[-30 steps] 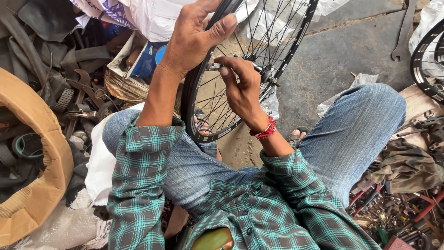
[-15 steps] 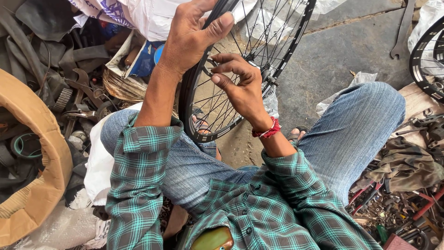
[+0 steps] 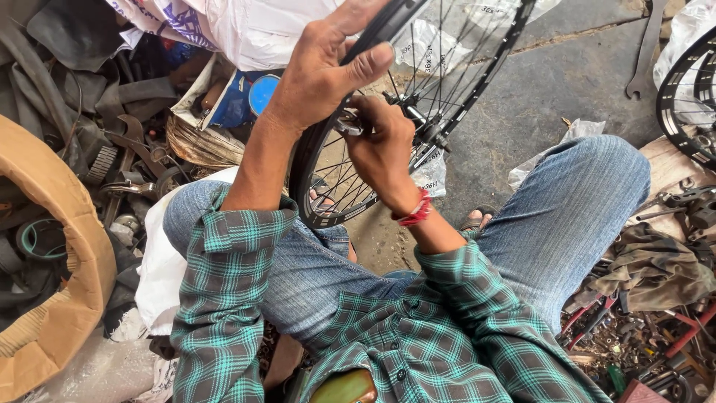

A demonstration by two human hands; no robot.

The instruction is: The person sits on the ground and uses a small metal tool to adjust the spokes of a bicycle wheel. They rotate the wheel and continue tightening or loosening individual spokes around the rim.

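Black rim, thin steel spokes: a bicycle wheel stands upright in the upper middle of the frame, held between the person's knees with its lower edge dropping down toward the jeans. Both hands are up on it, close together.

Left hand sits top centre, wrapped over the rim from the outside, thumb pressed flat across the black edge and the other fingers curled round the far side, so it's a proper clamp on the rim. Right hand is just below and slightly right of it, inside the wheel's circle, fingers bunched up and pinching a small silvery metal tool that pokes out to the left, right against the rim under the left thumb. Can't make out exactly what kind of tool it is, too small and half hidden. Red thread band on that wrist.

The hub shows just to the right of the right hand's knuckles, spokes fanning out from it.

Around it all is pure workshop clutter: a tan tyre curving along the left edge, a blue tin in the upper left behind the left forearm, a wrench lying on the grey concrete floor at upper right, another wheel rim at the right edge, and a heap of rags and small tools at lower right.
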